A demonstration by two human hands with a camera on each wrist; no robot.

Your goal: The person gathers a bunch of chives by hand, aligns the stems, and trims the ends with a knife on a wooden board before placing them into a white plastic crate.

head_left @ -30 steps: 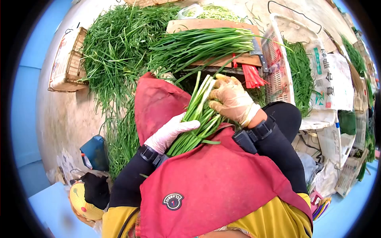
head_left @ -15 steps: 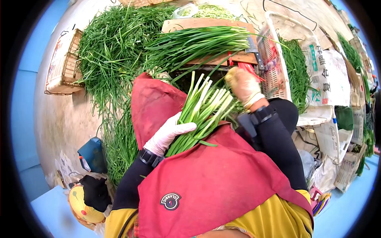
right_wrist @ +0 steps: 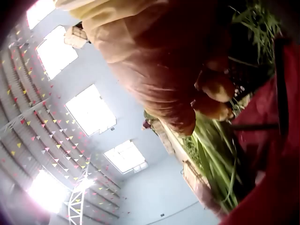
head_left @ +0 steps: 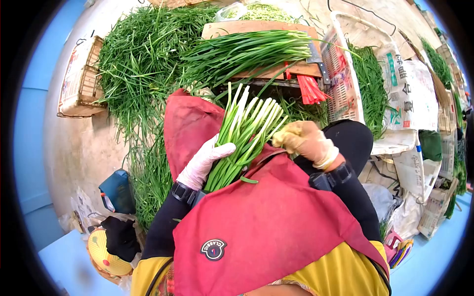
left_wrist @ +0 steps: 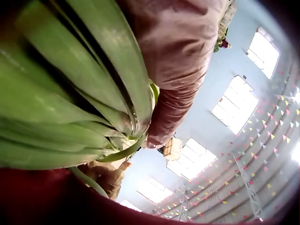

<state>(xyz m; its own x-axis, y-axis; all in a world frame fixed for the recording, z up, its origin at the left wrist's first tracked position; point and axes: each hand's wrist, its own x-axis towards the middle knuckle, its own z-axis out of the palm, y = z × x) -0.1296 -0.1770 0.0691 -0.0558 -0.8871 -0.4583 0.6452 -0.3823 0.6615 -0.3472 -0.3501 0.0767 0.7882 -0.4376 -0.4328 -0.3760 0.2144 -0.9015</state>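
Observation:
My left hand (head_left: 205, 160), in a white glove, grips a bundle of green chives (head_left: 242, 133) around its middle, over my lap. The white stalk ends fan upward. In the left wrist view the chives (left_wrist: 70, 93) fill the frame, close beside the glove (left_wrist: 178, 61). My right hand (head_left: 303, 140), in a yellowish glove, sits at the bundle's right side with its fingers curled. Nothing shows inside it. The right wrist view shows the same curled glove (right_wrist: 159, 70) beside the stalks (right_wrist: 215, 150). A red apron (head_left: 271, 222) covers my lap.
A wooden board (head_left: 296, 71) ahead carries more chives (head_left: 247, 52), with a knife (head_left: 316, 54) at its right end. Red ties (head_left: 311, 91) hang below it. A white plastic basket (head_left: 340, 74) stands to the right. Loose greens (head_left: 138, 64) and a crate (head_left: 81, 74) lie to the left.
My right hand left the bundle's white ends, reached out to the red ties by the board, then came back beside the bundle with curled fingers. My left hand kept its grip.

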